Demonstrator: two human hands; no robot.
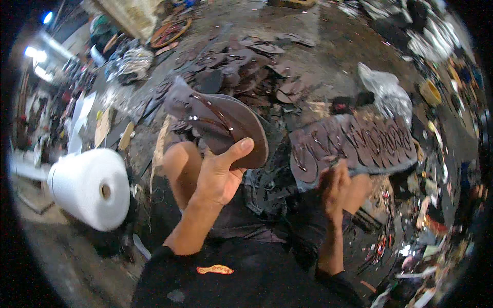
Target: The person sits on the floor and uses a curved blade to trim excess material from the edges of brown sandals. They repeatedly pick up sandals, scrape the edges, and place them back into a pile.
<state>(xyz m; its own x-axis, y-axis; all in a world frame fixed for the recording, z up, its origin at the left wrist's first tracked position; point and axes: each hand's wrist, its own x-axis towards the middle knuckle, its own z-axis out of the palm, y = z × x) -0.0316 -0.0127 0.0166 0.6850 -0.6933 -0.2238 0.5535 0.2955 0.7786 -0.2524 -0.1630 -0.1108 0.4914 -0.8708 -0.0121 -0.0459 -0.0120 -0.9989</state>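
Observation:
My left hand (pixel 224 172) is closed round the heel end of a brown flip-flop (pixel 244 123), thumb across its top. The sandal is tilted up, its glossy dark-brown straps (pixel 221 115) facing me; I cannot tell whether it is one sole or a stacked pair. My right hand (pixel 336 182) is slightly blurred. Its fingers are bunched at the near edge of a row of brown flip-flops (pixel 354 143) with shiny straps, packed side by side over my right knee. Something small and dark shows at those fingertips, too unclear to name.
A heap of brown flip-flops (pixel 241 69) lies on the floor ahead. At left stands a large white roll (pixel 92 187). Clear plastic (pixel 387 92) and a yellow cup-like container (pixel 430 92) are at right, with scraps (pixel 395 236) strewn below.

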